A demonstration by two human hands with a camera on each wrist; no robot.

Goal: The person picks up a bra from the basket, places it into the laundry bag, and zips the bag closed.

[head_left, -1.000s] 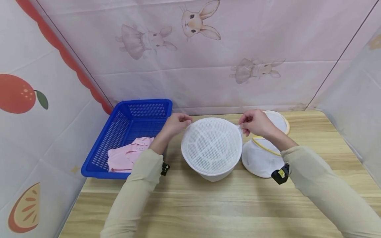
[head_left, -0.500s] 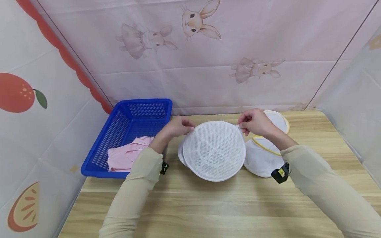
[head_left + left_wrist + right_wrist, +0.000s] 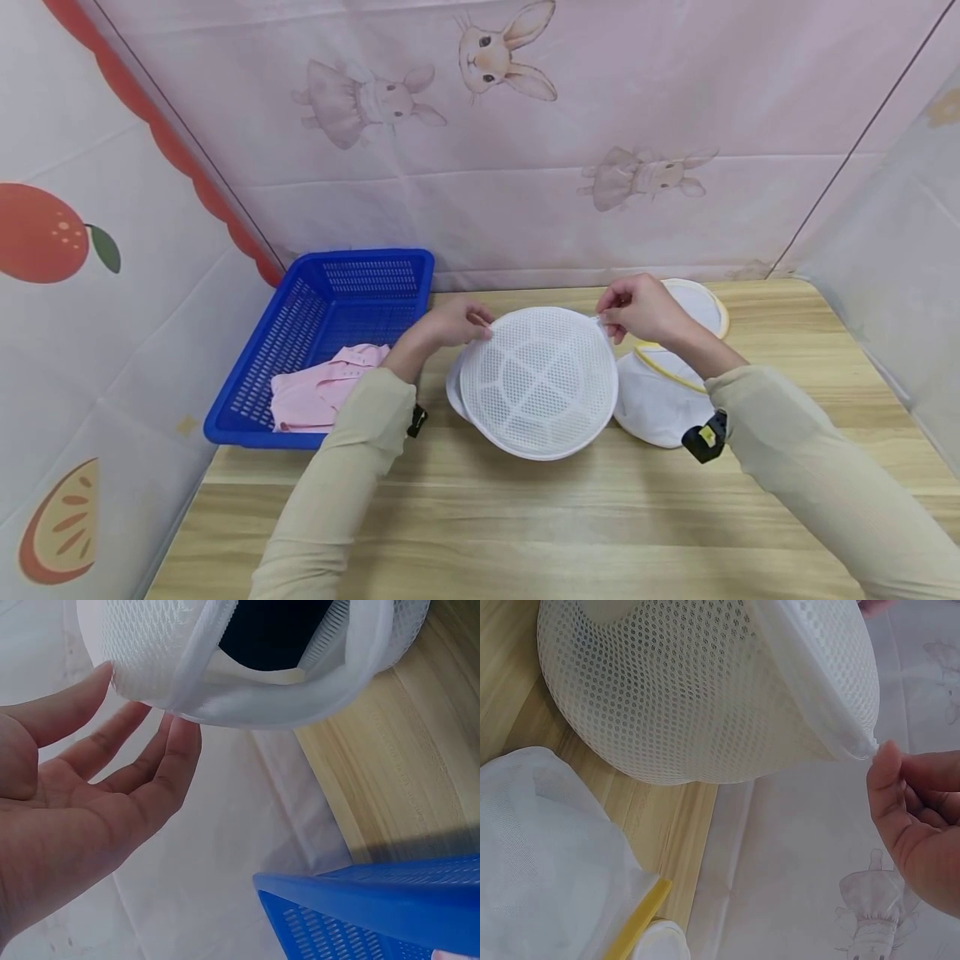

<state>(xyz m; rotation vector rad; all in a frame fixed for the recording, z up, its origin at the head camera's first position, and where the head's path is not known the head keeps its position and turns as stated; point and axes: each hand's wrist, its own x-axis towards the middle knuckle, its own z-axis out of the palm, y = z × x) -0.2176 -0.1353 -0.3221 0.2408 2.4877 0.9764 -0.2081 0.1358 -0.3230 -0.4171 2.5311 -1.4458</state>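
A round white mesh laundry bag (image 3: pixel 538 383) stands at the middle of the table, its mesh top facing up. My left hand (image 3: pixel 456 322) holds the top's left edge, thumb on the mesh and fingertips under the rim in the left wrist view. Pinched between thumb and forefinger of my right hand (image 3: pixel 637 307) is a small piece at the zipper edge, on the bag's right; fingertips hide most of it. Through a gap beside the rim, a dark thing (image 3: pixel 277 634) shows inside the bag (image 3: pixel 157 645); its kind cannot be made out.
A blue plastic basket (image 3: pixel 258 358) at the left contains a folded pink garment (image 3: pixel 326 390). Right of the mesh bag, partly under my right forearm, lies a white bag with yellow trim (image 3: pixel 660 408). Behind the wooden table (image 3: pixel 555 525) hangs a rabbit-print cloth (image 3: pixel 525 225).
The bag's mesh top has shifted right and toward me, baring part of the bag's left side. My left hand moved slightly right and nearer with it; the right hand stayed almost still.
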